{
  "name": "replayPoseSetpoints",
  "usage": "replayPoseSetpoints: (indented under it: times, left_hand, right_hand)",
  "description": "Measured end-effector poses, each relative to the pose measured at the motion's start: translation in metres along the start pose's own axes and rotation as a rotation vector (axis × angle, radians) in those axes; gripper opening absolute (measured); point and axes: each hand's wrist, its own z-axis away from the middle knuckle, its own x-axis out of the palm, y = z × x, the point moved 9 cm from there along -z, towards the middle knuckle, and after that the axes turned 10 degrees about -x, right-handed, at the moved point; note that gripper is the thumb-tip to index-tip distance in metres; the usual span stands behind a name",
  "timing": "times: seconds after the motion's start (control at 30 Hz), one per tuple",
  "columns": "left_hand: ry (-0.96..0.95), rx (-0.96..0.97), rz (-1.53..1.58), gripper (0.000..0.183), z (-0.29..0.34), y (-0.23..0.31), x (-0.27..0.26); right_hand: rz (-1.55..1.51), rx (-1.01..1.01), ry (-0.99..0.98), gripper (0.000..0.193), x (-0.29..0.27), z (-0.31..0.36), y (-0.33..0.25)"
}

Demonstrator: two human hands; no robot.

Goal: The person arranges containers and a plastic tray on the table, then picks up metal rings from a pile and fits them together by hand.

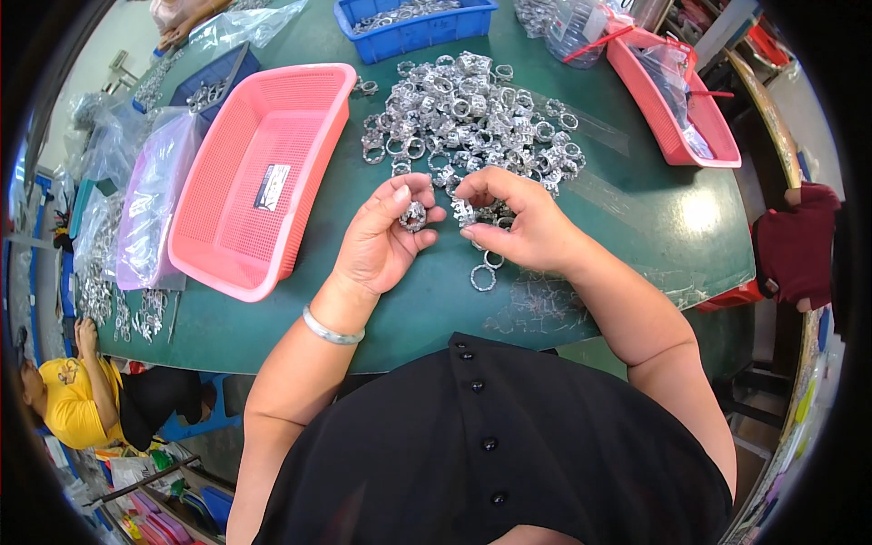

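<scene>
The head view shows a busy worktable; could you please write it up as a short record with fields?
Left hand: the left hand holds a silvery ring at its fingers
Right hand: the right hand pinches a silvery piece between thumb and fingers
Beyond hands: a pile of silvery rings
Left side: a large pink basket
Far edge: a blue bin with silvery pieces inside
Right side: a smaller pink basket holding plastic bags
Surface: green tabletop

The green table (627,213) bears a pink basket (188,238) and seemingly metal rings (468,113).
</scene>
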Motion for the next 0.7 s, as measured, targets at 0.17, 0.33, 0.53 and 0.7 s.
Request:
replayPoseSetpoints:
  times: [0.17, 0.33, 0.53, 0.7]
  left_hand:
    - [0.09, -0.074, -0.19, 0.023, -0.001, -0.008, 0.0]
    - [0.119, -0.126, -0.243, 0.018, 0.001, -0.014, 0.008]
    - [0.174, -0.156, -0.33, 0.016, 0.001, -0.019, 0.008]
    - [0.192, -0.151, -0.35, 0.014, 0.001, -0.02, 0.008]
  right_hand:
    - [0.051, -0.032, -0.014, 0.031, -0.002, -0.003, -0.005]
    - [0.084, -0.057, 0.022, 0.03, -0.004, -0.004, -0.01]
    - [0.123, -0.052, 0.044, 0.029, -0.005, -0.004, -0.008]
    - [0.129, -0.043, 0.069, 0.03, -0.007, -0.003, -0.006]
